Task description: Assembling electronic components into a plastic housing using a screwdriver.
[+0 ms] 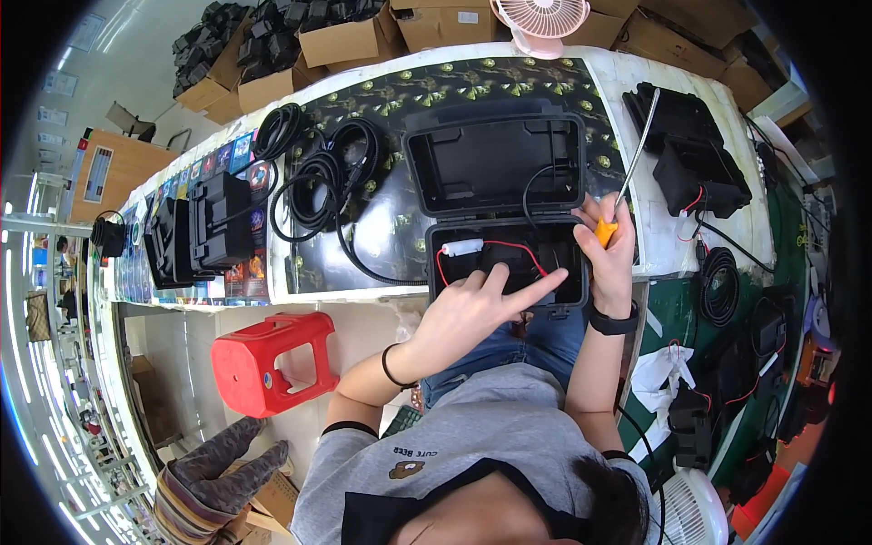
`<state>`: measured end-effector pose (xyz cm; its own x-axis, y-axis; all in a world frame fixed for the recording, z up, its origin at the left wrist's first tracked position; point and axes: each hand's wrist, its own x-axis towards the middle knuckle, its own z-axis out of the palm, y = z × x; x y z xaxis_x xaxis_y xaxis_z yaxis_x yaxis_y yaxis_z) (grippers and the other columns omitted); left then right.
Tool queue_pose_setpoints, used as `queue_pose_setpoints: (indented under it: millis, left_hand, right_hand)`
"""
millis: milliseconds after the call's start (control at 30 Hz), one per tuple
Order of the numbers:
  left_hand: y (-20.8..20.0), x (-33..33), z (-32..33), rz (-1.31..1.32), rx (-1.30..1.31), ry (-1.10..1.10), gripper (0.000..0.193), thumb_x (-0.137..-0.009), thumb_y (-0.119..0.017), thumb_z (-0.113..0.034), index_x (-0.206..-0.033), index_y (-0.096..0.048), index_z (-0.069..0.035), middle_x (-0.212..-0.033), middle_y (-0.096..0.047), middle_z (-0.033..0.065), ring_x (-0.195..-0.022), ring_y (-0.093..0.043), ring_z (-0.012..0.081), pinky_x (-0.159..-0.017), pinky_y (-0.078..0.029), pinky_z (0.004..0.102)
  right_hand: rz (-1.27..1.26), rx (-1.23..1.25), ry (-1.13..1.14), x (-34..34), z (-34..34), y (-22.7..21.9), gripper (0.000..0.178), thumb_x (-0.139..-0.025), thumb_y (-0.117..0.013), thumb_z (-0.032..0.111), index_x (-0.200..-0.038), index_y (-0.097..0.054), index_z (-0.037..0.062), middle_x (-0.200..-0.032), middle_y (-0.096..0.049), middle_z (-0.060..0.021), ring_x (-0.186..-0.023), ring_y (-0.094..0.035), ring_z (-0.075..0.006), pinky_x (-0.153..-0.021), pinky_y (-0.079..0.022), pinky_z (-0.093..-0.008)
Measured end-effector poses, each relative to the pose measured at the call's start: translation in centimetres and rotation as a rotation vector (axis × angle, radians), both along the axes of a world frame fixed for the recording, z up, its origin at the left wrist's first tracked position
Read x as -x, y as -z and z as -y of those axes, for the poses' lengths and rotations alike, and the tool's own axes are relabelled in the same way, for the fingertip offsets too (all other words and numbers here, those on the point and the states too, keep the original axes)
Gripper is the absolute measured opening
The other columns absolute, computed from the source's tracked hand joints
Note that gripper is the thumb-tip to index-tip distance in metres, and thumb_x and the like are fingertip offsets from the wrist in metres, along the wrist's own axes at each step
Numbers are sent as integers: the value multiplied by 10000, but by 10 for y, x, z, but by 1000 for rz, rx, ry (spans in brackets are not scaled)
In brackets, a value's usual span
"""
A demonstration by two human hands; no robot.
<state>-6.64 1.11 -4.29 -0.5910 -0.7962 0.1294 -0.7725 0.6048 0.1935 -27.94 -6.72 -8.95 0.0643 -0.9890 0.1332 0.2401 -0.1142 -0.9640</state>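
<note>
An open black plastic box [589, 289] lies at the near edge of the table, its hinged lid [495, 163] tipped back. Inside are a white cylindrical part [461, 247] and thin red wires [509, 242]. My left hand [481, 307] reaches over the box, index finger stretched toward its right side and the other fingers bent into it; nothing shows in its grasp. At the box's right wall, my right hand [610, 259] is closed on the orange handle of a screwdriver [605, 232], whose long metal shaft points up and away from the box.
Coiled black cable [318, 186] runs to the box from the left. Closed black boxes [218, 222] stand farther left, and another open box [699, 173] sits right. A red stool [241, 372] is on the floor. A pink fan [542, 23] and cardboard cartons [350, 41] line the far side.
</note>
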Motion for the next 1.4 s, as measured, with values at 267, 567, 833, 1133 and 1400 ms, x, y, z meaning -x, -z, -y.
queue_pose_setpoints:
  millis: [267,567,833,1133,1400]
  left_hand:
    - [5,-1,1,2,22,15,756,-784,-620,-85,-1483,-437,-308,-756,-562,36,-624,-601,168,-535,-541,286]
    - [1,-11,19,-38,-108,40,682,-791,-734,-263,-1431,-497,-249,-807,-629,25,-736,-666,207,-590,-545,316]
    - [16,-39,2,-291,519,-234,385,-667,-841,-366,-975,-720,-169,-999,-650,-8,-1048,-622,241,-977,-479,450]
    - [37,-51,-3,-390,461,-334,431,-593,-862,-422,-844,-699,-112,-1108,-588,84,-1123,-556,321,-950,-483,471]
    - [58,-47,2,-683,287,-407,435,-645,-902,-250,-957,-673,-52,-1212,-405,145,-1156,-536,334,-858,-596,428]
  right_hand:
    - [-45,24,-81,13,-2,-5,331,-805,-656,-81,-919,-420,122,-958,-472,-17,-1061,-559,-135,-1015,-443,-318]
    - [18,-37,-49,6,12,-3,361,-767,-687,-48,-911,-422,151,-939,-443,6,-921,-458,-108,-897,-377,-253]
    - [16,-54,-48,5,24,5,347,-780,-713,-25,-944,-452,134,-930,-470,8,-879,-520,-102,-821,-427,-237]
    - [5,-110,-77,9,32,10,432,-760,-714,-105,-1025,-456,117,-936,-485,30,-880,-541,-60,-799,-427,-181]
    - [258,-43,-211,28,30,19,570,-875,-723,344,-1301,-477,57,-1046,-541,15,-835,-568,-66,-708,-467,-191]
